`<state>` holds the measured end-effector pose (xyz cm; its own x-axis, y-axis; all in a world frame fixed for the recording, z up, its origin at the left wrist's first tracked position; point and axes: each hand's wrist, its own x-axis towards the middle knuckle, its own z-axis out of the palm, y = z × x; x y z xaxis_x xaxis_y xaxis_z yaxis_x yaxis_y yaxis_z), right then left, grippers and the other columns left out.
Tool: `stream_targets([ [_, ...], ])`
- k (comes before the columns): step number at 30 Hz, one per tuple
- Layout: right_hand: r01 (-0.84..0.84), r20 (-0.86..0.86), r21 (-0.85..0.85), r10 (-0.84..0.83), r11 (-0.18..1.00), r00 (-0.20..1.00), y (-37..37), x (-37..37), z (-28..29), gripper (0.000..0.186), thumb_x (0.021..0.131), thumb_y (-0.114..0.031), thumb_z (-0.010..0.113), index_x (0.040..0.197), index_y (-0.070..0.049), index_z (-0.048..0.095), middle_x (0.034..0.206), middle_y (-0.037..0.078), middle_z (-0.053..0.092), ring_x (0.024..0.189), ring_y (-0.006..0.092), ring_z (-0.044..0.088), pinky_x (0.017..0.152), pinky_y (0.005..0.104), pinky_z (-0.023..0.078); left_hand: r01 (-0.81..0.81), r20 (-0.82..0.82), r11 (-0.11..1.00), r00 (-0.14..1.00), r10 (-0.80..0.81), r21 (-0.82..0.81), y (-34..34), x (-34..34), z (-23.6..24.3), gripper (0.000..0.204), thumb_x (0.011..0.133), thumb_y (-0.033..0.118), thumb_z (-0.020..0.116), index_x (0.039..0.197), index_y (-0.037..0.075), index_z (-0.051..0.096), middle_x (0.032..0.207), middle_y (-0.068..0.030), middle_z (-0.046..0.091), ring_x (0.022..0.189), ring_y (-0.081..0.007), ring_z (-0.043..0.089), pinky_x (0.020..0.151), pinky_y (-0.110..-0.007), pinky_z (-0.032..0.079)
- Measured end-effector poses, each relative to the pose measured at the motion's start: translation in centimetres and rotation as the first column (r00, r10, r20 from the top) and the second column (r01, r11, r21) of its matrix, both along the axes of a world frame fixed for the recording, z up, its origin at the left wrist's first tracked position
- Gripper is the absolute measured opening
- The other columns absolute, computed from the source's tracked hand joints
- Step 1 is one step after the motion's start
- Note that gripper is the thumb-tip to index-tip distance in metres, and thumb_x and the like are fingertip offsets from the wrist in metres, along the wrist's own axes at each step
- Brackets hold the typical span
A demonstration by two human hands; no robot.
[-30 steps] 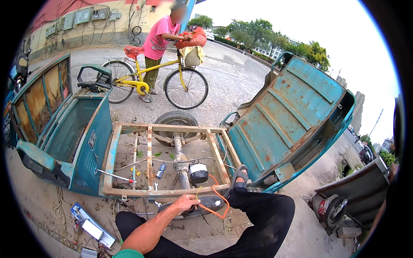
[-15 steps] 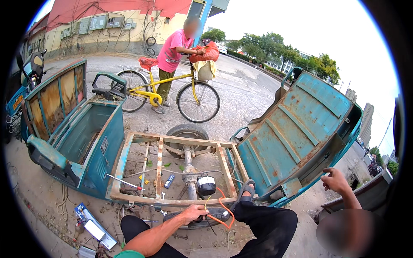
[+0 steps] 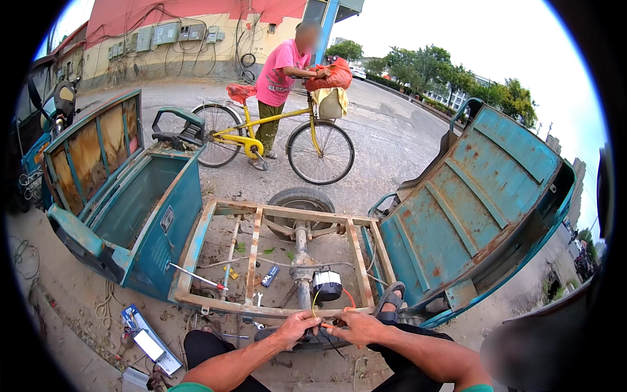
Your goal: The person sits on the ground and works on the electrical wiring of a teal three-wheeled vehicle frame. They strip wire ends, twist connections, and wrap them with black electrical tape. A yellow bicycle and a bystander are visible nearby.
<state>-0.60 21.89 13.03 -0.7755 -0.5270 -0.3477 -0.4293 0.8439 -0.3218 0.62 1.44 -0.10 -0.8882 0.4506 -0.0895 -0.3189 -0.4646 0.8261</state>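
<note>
My left hand (image 3: 298,328) pinches wire ends just in front of the frame's near rail; a thin yellow wire (image 3: 315,302) rises from it. Close beside it, my right hand (image 3: 358,327) is closed on an orange wire (image 3: 332,324), its fingertips near the left ones. Whether the wire ends touch is too small to tell. The wires run toward a black-and-silver motor (image 3: 327,285) on the axle (image 3: 302,258) inside the rusty tricycle frame (image 3: 258,210). My sandalled foot (image 3: 392,300) rests by the frame's near right corner.
The teal seat box (image 3: 163,225) stands at left, its lid open. A teal cargo bed (image 3: 457,196) is tilted up at right. A screwdriver (image 3: 199,277), wrench (image 3: 259,300) and blue packaging (image 3: 151,340) lie around. A person in pink (image 3: 277,78) stands behind a yellow bicycle (image 3: 261,124).
My right hand has come in from the raised spot at right and taken hold of the orange wire beside my left hand. The view has shifted a little left.
</note>
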Motion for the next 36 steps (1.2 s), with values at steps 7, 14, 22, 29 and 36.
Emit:
stream_targets([
  [7,0.023,-0.062,-0.201,-0.036,0.979,0.997,-0.6,-0.7,-0.6,0.063,0.095,-0.058,0.054,0.113,0.001,0.069,0.101,0.026,0.07,0.098,0.0425,0.068,0.086,0.0474,0.053,0.07,0.004,0.996,0.998,-0.07,-0.057,0.1,-1.3,-1.8,0.024,0.101,0.03,0.058,0.11,0.009,0.067,0.079,0.0008,0.062,0.06,-0.0025,0.048,0.045,-0.019,0.03],
  [14,0.031,0.049,0.082,-0.035,0.996,0.998,-2.1,-1.1,1.4,0.06,0.096,-0.06,0.048,0.109,-0.006,0.073,0.093,0.024,0.072,0.089,0.0435,0.069,0.079,0.0517,0.055,0.121,0.071,0.992,0.99,-0.118,-0.04,-0.3,-1.3,-0.3,0.027,0.101,0.025,0.058,0.114,0.003,0.067,0.083,-0.0007,0.065,0.072,-0.0077,0.059,0.06,-0.022,0.045],
  [22,-0.005,0.007,0.077,0.005,0.997,1.0,-1.5,-0.3,1.6,0.047,0.1,-0.049,0.046,0.106,-0.012,0.074,0.087,0.021,0.071,0.083,0.0427,0.069,0.075,0.0532,0.055,0.08,0.048,0.979,0.996,-0.072,-0.185,0.9,-1.2,0.4,0.025,0.101,0.031,0.058,0.109,0.01,0.067,0.075,0.0022,0.062,0.058,-0.0026,0.046,0.046,-0.019,0.029],
  [29,0.019,-0.019,0.047,-0.018,0.999,1.0,-2.0,0.1,2.6,0.043,0.1,-0.042,0.048,0.1,-0.006,0.072,0.093,0.02,0.072,0.09,0.0419,0.069,0.08,0.0539,0.054,0.048,0.084,0.996,0.996,-0.042,-0.075,0.6,-1.7,0.1,0.025,0.101,0.023,0.059,0.109,0.002,0.07,0.075,-0.0021,0.064,0.068,-0.009,0.055,0.062,-0.024,0.04],
  [36,0.01,-0.029,0.031,-0.009,0.999,1.0,-2.5,0.1,2.4,0.043,0.099,-0.041,0.049,0.1,-0.005,0.072,0.091,0.02,0.072,0.09,0.0426,0.069,0.08,0.0545,0.054,0.033,0.055,0.991,0.998,-0.026,-0.13,-0.2,-1.7,0.0,0.024,0.101,0.022,0.058,0.108,0.002,0.07,0.073,-0.0014,0.063,0.066,-0.0084,0.054,0.06,-0.023,0.039],
])
